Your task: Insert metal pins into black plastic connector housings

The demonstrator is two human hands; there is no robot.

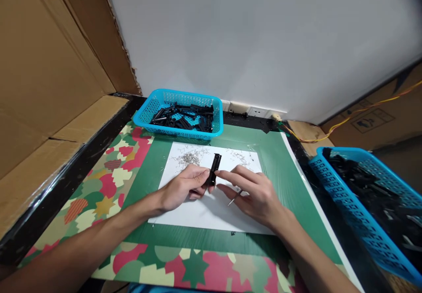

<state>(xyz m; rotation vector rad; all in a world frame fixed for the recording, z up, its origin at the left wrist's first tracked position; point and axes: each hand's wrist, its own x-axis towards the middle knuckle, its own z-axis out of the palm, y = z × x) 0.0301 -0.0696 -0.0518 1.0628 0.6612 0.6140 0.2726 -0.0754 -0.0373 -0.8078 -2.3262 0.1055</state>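
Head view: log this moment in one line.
left hand: holds black part | right hand: touches it, holds thin rod | white sheet below: small metal pieces

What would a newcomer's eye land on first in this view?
Probably the bright blue basket of black pieces at the back, near the pale wall. Next, the white sheet in the middle, strewn with tiny metal bits, above which the left hand holds a black part and the right hand a thin metal rod. A second blue basket stands at the right edge.
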